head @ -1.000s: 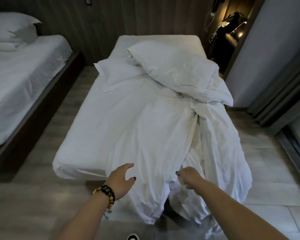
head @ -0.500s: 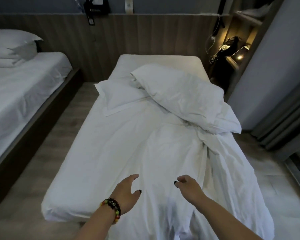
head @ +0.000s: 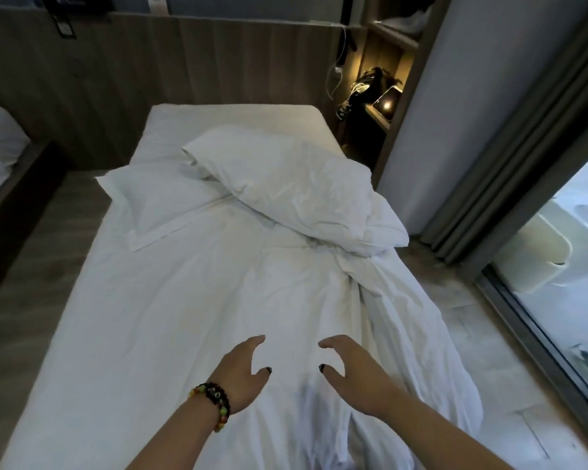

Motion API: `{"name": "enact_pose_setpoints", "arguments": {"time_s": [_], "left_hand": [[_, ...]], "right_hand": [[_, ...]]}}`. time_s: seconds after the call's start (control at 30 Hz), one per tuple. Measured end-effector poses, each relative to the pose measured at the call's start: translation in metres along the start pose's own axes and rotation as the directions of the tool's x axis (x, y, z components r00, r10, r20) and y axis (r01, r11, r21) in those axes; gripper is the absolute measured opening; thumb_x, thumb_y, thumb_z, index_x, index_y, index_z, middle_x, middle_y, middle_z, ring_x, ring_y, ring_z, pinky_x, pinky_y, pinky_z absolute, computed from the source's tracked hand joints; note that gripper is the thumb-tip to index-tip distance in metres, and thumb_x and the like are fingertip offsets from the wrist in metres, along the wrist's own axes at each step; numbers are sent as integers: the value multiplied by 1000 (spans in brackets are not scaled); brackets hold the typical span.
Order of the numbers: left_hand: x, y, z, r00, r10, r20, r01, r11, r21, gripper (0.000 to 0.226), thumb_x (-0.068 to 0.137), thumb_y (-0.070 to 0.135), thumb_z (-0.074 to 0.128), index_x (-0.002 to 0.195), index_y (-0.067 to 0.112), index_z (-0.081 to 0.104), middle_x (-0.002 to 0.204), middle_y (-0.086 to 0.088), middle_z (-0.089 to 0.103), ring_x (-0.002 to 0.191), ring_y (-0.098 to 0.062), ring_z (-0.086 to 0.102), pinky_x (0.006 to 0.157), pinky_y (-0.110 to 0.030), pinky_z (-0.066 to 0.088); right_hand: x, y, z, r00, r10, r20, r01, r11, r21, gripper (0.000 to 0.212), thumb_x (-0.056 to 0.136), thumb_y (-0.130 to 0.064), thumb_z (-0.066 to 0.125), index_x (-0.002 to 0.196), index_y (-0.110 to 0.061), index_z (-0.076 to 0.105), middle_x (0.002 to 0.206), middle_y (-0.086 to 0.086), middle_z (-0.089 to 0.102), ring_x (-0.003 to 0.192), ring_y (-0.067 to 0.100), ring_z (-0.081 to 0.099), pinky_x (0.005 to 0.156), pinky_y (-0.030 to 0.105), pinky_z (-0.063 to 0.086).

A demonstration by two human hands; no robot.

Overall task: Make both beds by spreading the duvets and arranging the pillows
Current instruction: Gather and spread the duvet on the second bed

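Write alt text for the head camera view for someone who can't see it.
Two bare hands, left hand with a beaded bracelet and right hand, reach open over a rumpled white duvet on a single bed. Two white pillows lie askew farther up the mattress, beside a lamplit shelf nook.

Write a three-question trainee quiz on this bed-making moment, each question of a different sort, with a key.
1. True or false: the left hand grips the duvet.
2. Multiple choice: where is the duvet bunched? A. along the bed's right side, spilling toward the floor; B. folded flat at the head; C. on the other bed.
3. Fill in: the flat pillow lies to the ___ of the big rumpled pillow.

Key: 1. False: both it and the right hand are open above the duvet, holding nothing. 2. A. 3. left.
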State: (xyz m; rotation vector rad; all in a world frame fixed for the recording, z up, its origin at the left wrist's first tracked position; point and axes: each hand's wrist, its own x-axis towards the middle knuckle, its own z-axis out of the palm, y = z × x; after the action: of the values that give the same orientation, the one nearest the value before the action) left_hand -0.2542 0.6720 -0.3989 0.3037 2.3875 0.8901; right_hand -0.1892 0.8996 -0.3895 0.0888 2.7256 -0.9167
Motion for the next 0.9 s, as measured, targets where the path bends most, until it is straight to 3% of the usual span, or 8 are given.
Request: {"name": "enact_pose_setpoints", "arguments": {"time_s": [0.13,0.37,0.43,0.5,0.53,0.67,0.77,0.9], "left_hand": [[10,37,7,999,41,-34,-40,999,27,60,96,29,52,149,25,24,154,6,28,141,-9,26,113,-22,23],[16,122,51,989,47,-142,-36,996,81,62,96,31,52,150,25,22,154,5,27,141,-11,26,113,-23,25],[15,151,75,983,33,-182,-17,996,87,62,95,31,52,150,25,21,154,5,26,140,-12,29,112,-23,26],[14,182,102,977,14,-211,4,996,86,64,95,33,52,150,26,20,155,6,25,137,-14,34,111,-23,28],[13,197,114,975,6,-220,15,996,90,65,95,33,52,151,25,19,155,5,24,137,-15,33,112,-24,27],[9,250,150,978,10,-208,46,964,261,77,96,41,48,153,24,0,160,5,6,147,-12,9,117,-26,16],[10,284,165,981,-2,-196,95,880,465,86,95,46,44,150,24,-18,160,1,-10,148,-16,-8,120,-33,10],[28,308,175,984,-21,-179,113,847,520,92,92,55,43,148,26,-23,159,-2,-17,147,-19,-12,121,-39,4]], "right_hand": [[-14,22,-36,975,-217,56,223,916,-334,57,97,-47,33,149,-25,28,157,-9,22,145,8,15,112,17,9],[-33,98,-118,967,-221,127,254,784,-567,92,80,-77,2,154,-23,11,162,2,-2,149,22,-3,115,31,-5],[-39,129,-147,958,-234,163,284,737,-613,86,83,-71,9,153,-22,18,162,4,5,149,24,4,116,36,2],[-44,159,-178,966,-182,181,257,713,-652,79,89,-67,9,142,-20,45,152,9,37,140,30,36,109,41,30],[-49,173,-192,974,-169,151,227,703,-674,83,91,-67,1,138,-19,50,148,11,43,135,31,43,105,42,37],[-73,223,-243,945,-194,261,321,696,-642,116,55,-77,-13,154,-19,1,160,7,-14,148,28,-12,119,43,0],[-75,244,-277,951,-179,251,301,712,-634,122,47,-80,-10,154,-22,-5,160,5,-16,147,25,-16,119,42,-3],[-68,265,-299,957,-164,240,278,759,-588,122,46,-82,-5,154,-24,-7,160,3,-16,147,24,-16,119,41,-3]]}}
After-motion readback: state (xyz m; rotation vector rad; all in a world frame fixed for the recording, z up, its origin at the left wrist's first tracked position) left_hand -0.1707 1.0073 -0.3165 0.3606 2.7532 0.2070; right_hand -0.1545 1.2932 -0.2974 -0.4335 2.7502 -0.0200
